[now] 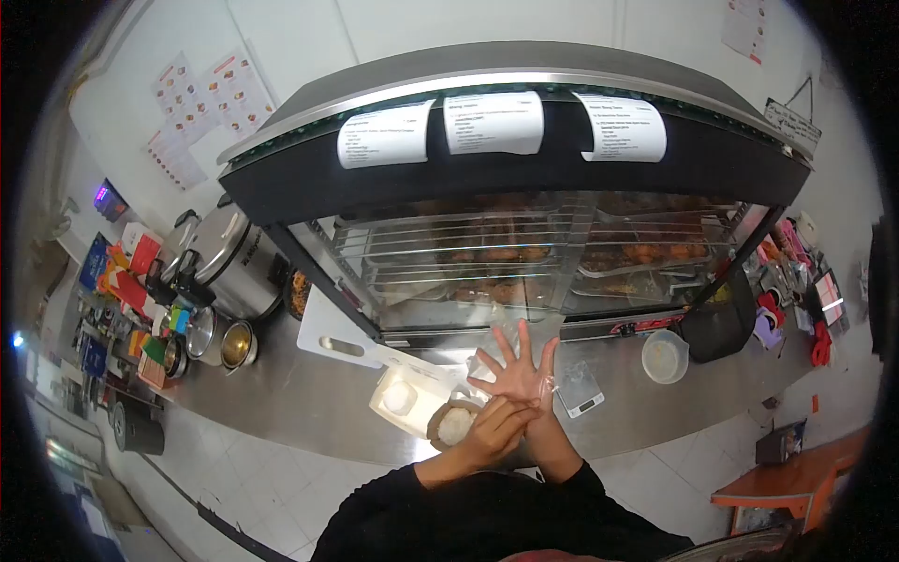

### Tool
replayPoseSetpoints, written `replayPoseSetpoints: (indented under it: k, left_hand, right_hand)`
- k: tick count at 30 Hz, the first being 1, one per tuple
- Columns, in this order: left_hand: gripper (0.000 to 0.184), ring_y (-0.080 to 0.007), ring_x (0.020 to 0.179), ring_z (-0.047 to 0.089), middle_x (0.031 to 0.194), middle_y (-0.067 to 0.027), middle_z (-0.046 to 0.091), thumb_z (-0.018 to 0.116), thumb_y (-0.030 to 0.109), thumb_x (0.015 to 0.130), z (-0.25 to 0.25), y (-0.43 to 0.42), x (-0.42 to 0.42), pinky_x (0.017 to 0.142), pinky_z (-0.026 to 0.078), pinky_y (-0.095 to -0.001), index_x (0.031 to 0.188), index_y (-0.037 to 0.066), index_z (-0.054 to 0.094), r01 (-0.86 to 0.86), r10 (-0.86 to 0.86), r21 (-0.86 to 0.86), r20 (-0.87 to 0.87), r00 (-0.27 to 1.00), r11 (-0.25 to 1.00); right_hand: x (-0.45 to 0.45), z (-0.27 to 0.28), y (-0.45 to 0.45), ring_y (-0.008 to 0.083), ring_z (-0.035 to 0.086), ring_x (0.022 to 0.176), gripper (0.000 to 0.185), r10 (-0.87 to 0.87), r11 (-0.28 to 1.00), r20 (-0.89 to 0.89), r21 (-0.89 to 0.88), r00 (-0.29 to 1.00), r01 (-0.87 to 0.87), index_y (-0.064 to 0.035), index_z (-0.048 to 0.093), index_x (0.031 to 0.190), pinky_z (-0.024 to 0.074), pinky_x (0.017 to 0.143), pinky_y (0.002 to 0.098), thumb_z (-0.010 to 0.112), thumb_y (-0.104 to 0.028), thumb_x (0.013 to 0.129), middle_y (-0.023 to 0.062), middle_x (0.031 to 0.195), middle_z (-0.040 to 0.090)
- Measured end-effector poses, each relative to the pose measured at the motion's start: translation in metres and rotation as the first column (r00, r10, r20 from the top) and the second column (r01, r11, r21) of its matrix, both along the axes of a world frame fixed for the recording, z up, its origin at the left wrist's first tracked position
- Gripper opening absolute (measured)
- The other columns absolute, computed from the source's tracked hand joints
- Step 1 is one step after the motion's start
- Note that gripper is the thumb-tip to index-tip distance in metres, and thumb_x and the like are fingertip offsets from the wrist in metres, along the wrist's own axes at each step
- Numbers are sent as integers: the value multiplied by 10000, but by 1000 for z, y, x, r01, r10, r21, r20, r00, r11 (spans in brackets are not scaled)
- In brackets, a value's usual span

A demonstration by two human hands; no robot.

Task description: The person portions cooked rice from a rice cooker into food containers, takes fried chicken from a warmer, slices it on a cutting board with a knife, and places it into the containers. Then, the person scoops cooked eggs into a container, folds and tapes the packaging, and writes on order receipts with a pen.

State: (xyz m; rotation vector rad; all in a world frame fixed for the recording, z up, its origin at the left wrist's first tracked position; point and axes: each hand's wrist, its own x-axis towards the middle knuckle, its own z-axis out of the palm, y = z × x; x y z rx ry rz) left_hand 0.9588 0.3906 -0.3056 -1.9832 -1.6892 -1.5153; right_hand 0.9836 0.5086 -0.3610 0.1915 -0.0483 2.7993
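Observation:
My right hand [521,375] is raised with its fingers spread wide, and a clear plastic glove [550,384] shows around it. My left hand [498,429] is closed at the base of that hand, its fingertips pinching the clear plastic near the wrist. Left of my hands, an open paper box [423,381] holds a round white portion [400,398]. A brown bowl [436,426] with white rice [456,425] stands beside the box, partly behind my left hand. Just right of my hands lies a small digital scale [581,387].
A glass food warmer [515,173] with trays of food rises behind the steel counter [365,436]. A white cutting board [328,332], metal bowls [238,344] and a large cooker [234,262] stand left. A plastic tub [665,357] and black bin [716,328] are right.

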Motion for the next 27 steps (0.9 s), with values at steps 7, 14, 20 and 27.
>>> replayPoseSetpoints:
  k: [7, 14, 20, 27]
  left_hand:
    - [341, -282, 843, 582, 906, -122, 583, 641, -53, 653, 4, -14, 9, 741, 476, -360, 990, -19, 601, 38, -38, 7, -4, 999, 999]
    - [363, -265, 841, 591, 901, -118, 589, 640, -97, 678, -18, -26, 19, 711, 486, -341, 1030, -21, 599, 66, -66, 5, 84, 994, 998]
    - [282, -266, 817, 591, 876, -119, 584, 655, -59, 684, -16, -30, 20, 703, 481, -336, 959, -13, 611, 167, -166, 4, 96, 981, 986]
    - [569, -366, 1192, 399, 1303, -207, 382, 637, 99, 814, -22, -31, -92, 1001, 332, -426, 1297, -24, 360, -536, 515, -54, 374, 771, 842]
  right_hand:
    - [-7, 57, -10, 400, 20, 1380, 906, -233, 905, 401, 422, 886, 47, -246, 293, 1433, 71, 1030, 660, 285, -839, 747, 73, 1521, 114]
    - [-24, 57, -4, 381, -57, 1399, 957, -389, 557, 274, 830, 880, -12, -189, 202, 1466, -24, 1049, 643, 192, -836, 760, 106, 1542, 36]
    - [-29, 79, -5, 328, 184, 1382, 925, -189, 946, -46, 258, 981, 194, -137, 200, 1462, 52, 1117, 519, 147, -788, 808, 173, 1489, 213]
    - [-8, 61, 33, 385, 306, 1311, 770, -408, 879, 102, 313, 907, 360, -35, 329, 1369, 287, 1041, 603, 341, -640, 891, 232, 1349, 382]
